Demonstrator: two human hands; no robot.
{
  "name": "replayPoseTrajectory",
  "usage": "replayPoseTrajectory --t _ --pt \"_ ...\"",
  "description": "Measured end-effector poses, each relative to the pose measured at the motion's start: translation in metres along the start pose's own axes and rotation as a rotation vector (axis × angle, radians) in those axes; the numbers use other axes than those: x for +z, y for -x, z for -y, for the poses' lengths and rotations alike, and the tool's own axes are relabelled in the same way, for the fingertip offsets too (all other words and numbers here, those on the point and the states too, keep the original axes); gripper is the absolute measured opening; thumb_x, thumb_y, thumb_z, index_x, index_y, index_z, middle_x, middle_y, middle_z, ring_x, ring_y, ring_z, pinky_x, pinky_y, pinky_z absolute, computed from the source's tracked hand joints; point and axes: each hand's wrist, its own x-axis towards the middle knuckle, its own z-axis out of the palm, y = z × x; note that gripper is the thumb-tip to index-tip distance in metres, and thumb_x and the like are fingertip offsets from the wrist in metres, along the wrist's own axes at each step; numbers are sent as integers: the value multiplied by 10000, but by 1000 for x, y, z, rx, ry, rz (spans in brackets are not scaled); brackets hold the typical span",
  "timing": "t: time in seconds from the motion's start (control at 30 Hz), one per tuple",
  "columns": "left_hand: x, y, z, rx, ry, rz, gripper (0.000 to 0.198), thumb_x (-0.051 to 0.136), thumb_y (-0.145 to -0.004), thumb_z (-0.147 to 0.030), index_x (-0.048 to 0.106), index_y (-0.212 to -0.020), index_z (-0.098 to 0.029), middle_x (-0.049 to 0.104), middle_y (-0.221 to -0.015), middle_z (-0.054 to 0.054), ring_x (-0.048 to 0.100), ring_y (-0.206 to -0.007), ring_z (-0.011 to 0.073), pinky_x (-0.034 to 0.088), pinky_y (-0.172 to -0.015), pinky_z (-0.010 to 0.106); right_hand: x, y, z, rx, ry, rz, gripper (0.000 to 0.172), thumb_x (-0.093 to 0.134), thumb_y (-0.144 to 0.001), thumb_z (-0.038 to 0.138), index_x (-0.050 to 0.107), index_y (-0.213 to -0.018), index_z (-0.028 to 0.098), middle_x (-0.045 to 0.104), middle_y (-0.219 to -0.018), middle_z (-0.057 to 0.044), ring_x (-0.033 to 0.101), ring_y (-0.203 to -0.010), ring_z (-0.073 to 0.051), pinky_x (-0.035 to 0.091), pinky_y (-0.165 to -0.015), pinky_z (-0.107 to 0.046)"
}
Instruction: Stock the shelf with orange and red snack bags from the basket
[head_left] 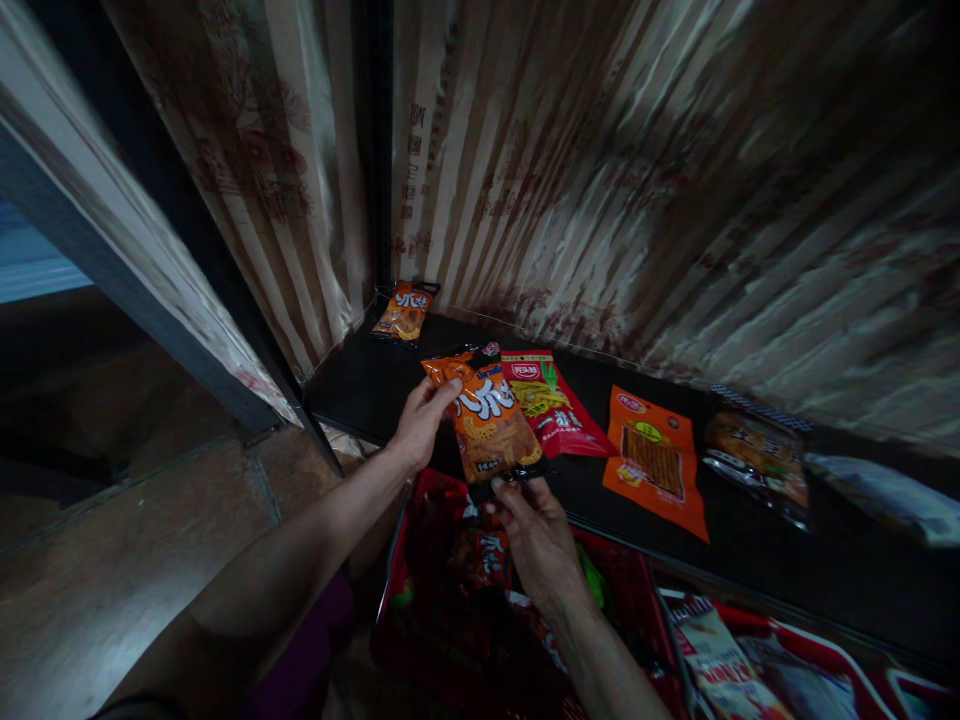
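Between my hands is an orange and black snack bag [495, 430], held above the front edge of a black shelf. My left hand [424, 425] grips its left side, thumb on the front. Fingers of my right hand [532, 530] pinch the bag's bottom edge. Just behind it, a red snack bag [566, 420] lies partly covered. A smaller-looking orange and black snack bag [406, 312] rests in the shelf's back left corner. Below my hands, a red basket [626, 580] holds several packets, one an orange and black snack bag [487, 560] like the held one.
Along the black shelf [352, 385] to the right lie an orange packet [652, 460], a dark clear-edged packet [757, 455] and a whitish packet [892, 495]. Another basket [825, 650] with packets stands at lower right. A wrinkled patterned curtain [525, 180] hangs behind; a dark post [225, 260] rises at left.
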Motion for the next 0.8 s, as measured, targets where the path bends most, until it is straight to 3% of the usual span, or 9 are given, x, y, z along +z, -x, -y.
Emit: replayPoseTrajectory --t 0.3,0.53,0.8 --pt "0 -1 4 -14 47 -45 284 741 -644 -355 646 -846 -180 673 -815 -7 600 -742 124 431 -680 229 -1 2 1 -32 -36 -23 351 843 -510 333 646 -777 218 622 -746 43 559 -664 -112 493 -573 -235" --pt "1 -2 5 -17 58 -61 292 750 -622 -356 638 -825 -178 666 -782 -19 599 -701 117 434 -673 236 -1 -1 8 -18 -183 -154 369 871 -456 315 587 -669 214 597 -590 70 562 -563 -98 506 -540 -225" --pt "-2 -3 7 -45 60 -85 271 744 -603 -316 628 -797 -168 645 -718 -33 574 -629 96 424 -615 217 -7 -1 14 -72 -81 -123 316 845 -506 344 622 -673 193 608 -595 61 547 -547 -78 452 -521 -186"
